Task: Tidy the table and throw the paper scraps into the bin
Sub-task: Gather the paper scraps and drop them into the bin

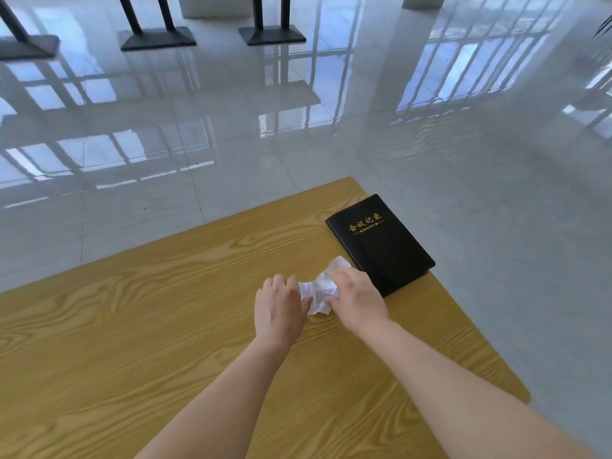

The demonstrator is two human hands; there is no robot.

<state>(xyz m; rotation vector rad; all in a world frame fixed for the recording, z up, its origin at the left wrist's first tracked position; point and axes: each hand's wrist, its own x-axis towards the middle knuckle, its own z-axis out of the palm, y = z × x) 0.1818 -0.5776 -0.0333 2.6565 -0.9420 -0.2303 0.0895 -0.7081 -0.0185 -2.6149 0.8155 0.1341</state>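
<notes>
Gripping paper scraps (319,289) in curled fingers (284,282) of left hand (278,304) and right hand (357,299); squeeze into one wad, sparing notebook (381,246) just beyond.

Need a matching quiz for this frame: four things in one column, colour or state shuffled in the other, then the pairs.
Things:
1 notebook
2 paper
3 table
4 floor

Colour or state:
A yellow wood grain
B white, crumpled, gripped by the left hand and right hand
C glossy pale tiles with reflections
D black, closed, gold lettering on the cover

Pairs: 1-D, 2-B, 3-A, 4-C
</notes>
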